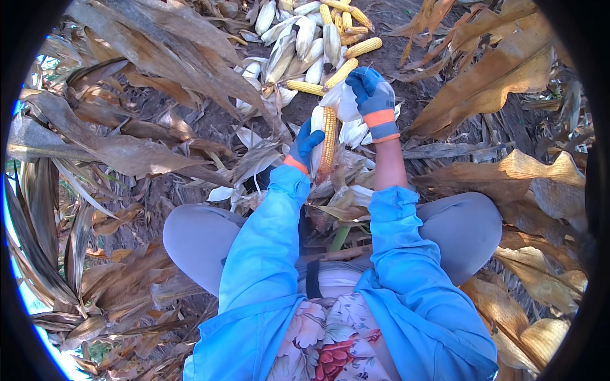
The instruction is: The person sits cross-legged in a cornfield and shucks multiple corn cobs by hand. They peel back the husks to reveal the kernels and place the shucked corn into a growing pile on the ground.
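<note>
My left hand [304, 145], in a blue work glove with an orange cuff, grips an ear of corn [328, 140] from its left side. Yellow kernels face up, and pale husk [316, 120] still wraps the ear's left side. To the upper right, my right hand [371, 91] wears a matching blue and grey glove. Its fingers are closed on a loosened white husk leaf [344, 101], pulled away from the ear. The fingertips of the right hand are partly hidden.
Beyond my hands lie bare yellow ears [363, 47] and a heap of ears in pale husk [305, 38]. Torn husks [352, 133] litter the ground between my knees. Large dry corn leaves [481, 85] crowd in on the right, and more dry leaves [119, 138] on the left.
</note>
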`<state>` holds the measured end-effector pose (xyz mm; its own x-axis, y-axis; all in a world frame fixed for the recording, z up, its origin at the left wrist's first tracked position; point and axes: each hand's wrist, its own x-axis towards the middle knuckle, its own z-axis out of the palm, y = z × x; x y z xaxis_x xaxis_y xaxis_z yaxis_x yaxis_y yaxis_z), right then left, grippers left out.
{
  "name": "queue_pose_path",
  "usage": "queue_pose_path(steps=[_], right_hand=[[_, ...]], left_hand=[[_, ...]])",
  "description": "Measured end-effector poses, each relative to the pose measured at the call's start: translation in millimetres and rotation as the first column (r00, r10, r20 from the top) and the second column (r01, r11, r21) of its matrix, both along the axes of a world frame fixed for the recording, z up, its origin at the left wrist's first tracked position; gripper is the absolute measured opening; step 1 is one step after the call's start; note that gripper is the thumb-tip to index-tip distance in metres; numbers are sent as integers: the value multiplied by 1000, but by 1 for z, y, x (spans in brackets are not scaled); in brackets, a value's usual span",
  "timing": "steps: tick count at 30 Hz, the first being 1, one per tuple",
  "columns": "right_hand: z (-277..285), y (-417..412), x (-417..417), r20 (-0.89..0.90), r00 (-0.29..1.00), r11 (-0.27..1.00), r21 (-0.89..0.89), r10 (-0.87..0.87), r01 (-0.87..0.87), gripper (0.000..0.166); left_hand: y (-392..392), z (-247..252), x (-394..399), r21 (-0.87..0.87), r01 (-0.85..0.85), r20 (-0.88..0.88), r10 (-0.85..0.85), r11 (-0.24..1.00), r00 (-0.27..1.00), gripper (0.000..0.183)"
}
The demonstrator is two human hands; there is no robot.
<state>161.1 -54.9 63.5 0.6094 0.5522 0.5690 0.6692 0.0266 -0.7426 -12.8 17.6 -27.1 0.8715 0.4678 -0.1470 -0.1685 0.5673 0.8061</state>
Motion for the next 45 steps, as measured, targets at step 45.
queue_pose_path(steps=[45], right_hand=[[-99,1,5,-637,308,690,527,707,-496,37]], left_hand=[[-13,18,9,-558,26,-53,-67,829,996,49]])
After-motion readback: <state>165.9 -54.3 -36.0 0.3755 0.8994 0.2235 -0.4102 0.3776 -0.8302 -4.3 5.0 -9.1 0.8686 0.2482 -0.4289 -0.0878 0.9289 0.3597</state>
